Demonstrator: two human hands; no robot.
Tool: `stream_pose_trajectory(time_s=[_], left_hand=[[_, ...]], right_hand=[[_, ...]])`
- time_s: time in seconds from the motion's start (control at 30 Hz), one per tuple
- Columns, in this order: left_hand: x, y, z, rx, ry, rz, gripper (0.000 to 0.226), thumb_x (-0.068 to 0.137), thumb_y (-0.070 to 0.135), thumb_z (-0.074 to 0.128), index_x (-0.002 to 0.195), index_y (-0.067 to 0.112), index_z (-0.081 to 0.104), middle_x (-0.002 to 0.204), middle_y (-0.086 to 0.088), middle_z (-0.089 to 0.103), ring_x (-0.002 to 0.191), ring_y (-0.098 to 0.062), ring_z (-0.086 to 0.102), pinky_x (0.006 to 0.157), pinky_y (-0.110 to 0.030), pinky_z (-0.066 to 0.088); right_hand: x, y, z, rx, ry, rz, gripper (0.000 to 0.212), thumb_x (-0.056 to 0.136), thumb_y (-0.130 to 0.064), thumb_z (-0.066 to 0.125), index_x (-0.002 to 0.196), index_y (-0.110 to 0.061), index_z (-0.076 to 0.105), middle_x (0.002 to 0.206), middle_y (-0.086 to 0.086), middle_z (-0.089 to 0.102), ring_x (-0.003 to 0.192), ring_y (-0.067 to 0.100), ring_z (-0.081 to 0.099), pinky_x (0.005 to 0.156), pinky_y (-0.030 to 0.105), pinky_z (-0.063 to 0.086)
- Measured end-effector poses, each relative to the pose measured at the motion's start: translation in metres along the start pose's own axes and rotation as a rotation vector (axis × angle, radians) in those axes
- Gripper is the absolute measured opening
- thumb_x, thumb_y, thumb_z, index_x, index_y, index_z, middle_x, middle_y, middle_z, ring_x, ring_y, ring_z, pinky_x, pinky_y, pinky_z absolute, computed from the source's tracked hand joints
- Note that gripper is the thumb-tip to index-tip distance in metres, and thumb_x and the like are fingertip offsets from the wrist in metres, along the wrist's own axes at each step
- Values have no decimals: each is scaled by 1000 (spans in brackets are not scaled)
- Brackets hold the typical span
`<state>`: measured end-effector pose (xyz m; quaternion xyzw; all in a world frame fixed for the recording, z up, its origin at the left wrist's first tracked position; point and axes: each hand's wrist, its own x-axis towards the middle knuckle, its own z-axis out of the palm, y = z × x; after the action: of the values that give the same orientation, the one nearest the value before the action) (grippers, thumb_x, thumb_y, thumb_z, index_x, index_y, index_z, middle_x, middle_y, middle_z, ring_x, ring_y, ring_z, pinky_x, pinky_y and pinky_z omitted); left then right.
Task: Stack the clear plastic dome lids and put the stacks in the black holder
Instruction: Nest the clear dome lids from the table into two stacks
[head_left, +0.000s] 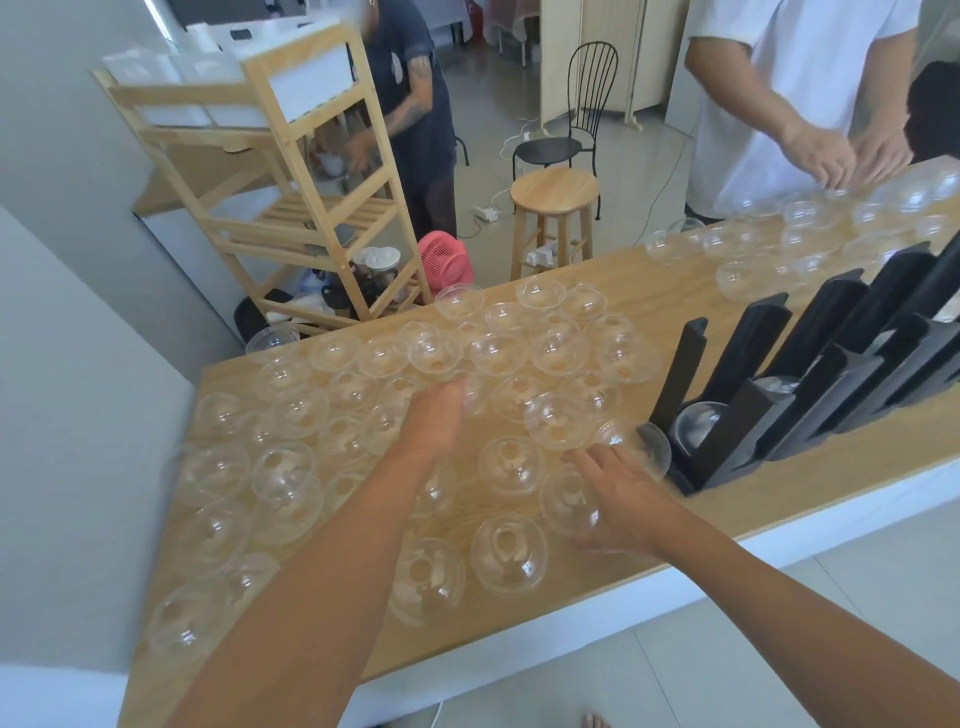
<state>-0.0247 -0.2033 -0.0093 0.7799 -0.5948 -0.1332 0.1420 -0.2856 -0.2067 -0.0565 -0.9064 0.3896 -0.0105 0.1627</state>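
Several clear dome lids (511, 462) lie scattered, dome up, over the wooden table (649, 291). My left hand (436, 415) reaches out over them, its blurred fingers resting on a lid (478, 402) in the middle of the spread. My right hand (618, 493) is nearer the front edge, its fingers and thumb curled round a lid (566, 504). Just past its fingertips a tilted lid (644, 447) leans by the black holder (748, 415). The holder stands to the right with several upright slots. Clear domes (696, 423) sit in two of its slots.
At the table's far right a person in a white shirt (826, 156) handles more lids (805, 213). Beyond the table are a wooden shelf (291, 208), another person, a wooden stool (553, 192), a black chair and a pink fan (447, 257). A wall corner is at the left.
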Motion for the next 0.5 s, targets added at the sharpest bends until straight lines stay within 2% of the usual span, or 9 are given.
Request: stream_pose_trajectory(time_s=[0.07, 0.13, 0.2, 0.27, 0.37, 0.43, 0.5], left_hand=[[-3, -4, -14, -220, 25, -29, 57, 96, -2, 47, 142, 31, 48, 136, -1, 57, 123, -24, 54, 99, -39, 48], [-10, -10, -26, -411, 74, -26, 61, 97, -3, 44, 145, 34, 45, 150, 3, 46, 134, -20, 46, 109, -43, 42], [-23, -19, -38, -616, 102, -103, 54, 97, 5, 45, 142, 36, 49, 146, 4, 49, 136, -21, 44, 107, -39, 42], [-40, -30, -49, -759, 76, -169, 51, 91, 22, 63, 137, 40, 52, 131, 2, 56, 133, -22, 44, 103, -36, 40], [-69, -51, -58, -817, -34, -179, 90, 57, 35, 92, 135, 44, 46, 136, 0, 48, 129, -20, 42, 103, -41, 43], [-89, -65, -56, -751, -60, -187, 100, 48, 32, 93, 132, 47, 41, 123, 1, 50, 114, -16, 48, 86, -31, 49], [-110, -78, -47, -673, -40, -196, 95, 49, 31, 88, 129, 49, 40, 100, 5, 48, 85, -5, 50, 67, -20, 48]], right_hand=[[2, -6, -9, 2, 20, 0, 95, 73, -61, 70, 149, -29, 22, 141, -1, 35, 128, 18, 31, 91, 22, 24], [4, -14, -16, 23, 40, -22, 95, 72, -62, 70, 148, -29, 23, 143, -2, 33, 129, 17, 29, 93, 23, 26], [5, -24, -21, 75, 51, -68, 96, 71, -63, 71, 148, -29, 25, 144, -3, 32, 131, 16, 27, 100, 25, 32], [6, -35, -22, 131, 49, -116, 97, 70, -63, 73, 148, -28, 27, 144, -3, 33, 133, 15, 26, 107, 31, 36], [9, -51, -21, 174, 37, -161, 97, 68, -59, 76, 147, -29, 29, 142, -5, 34, 132, 12, 27, 106, 33, 39], [10, -59, -18, 183, 25, -189, 94, 67, -57, 77, 145, -31, 30, 141, -8, 34, 130, 11, 29, 104, 33, 40], [10, -65, -12, 190, 10, -217, 91, 68, -55, 76, 143, -32, 31, 140, -10, 34, 128, 9, 29, 101, 27, 37]])
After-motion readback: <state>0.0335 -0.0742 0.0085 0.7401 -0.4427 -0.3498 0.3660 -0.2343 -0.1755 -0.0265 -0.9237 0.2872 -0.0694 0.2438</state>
